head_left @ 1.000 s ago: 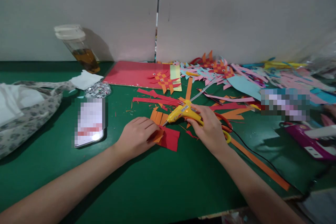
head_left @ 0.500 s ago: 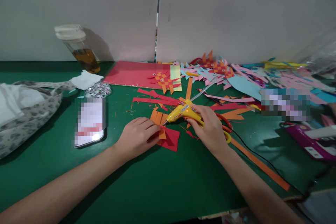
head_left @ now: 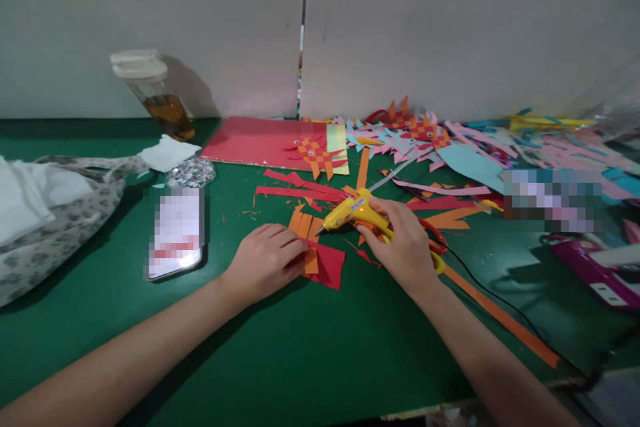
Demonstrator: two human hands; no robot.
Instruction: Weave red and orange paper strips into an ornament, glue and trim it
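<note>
A yellow hot glue gun [head_left: 357, 210] is in my right hand [head_left: 400, 243], fingers wrapped around its handle. Its metal nozzle points down and left, just above orange paper strips [head_left: 304, 221]. A clear glue stick sticks out of its rear. My left hand [head_left: 267, 257] is closed at the left edge of a piece of red paper [head_left: 327, 267], its fingertips on the paper where an orange flap [head_left: 311, 261] lies over the red. The thumb's grip is partly hidden. Scissors [head_left: 436, 253] with yellow and red-orange handles lie behind my right hand.
Woven paper fish [head_left: 315, 153] rest on a red paper pack [head_left: 260, 140]. Paper strips and scraps [head_left: 395, 143] pile along the wall. A phone [head_left: 177, 233], a tilted drink bottle [head_left: 160, 97] and a cloth bag [head_left: 60, 227] stand left; a purple power strip [head_left: 595, 273] lies right.
The glue gun's nozzle has drawn slightly away from my left fingertips, and more of the orange flap shows. The whole view has shifted a little. Both hands keep their hold.
</note>
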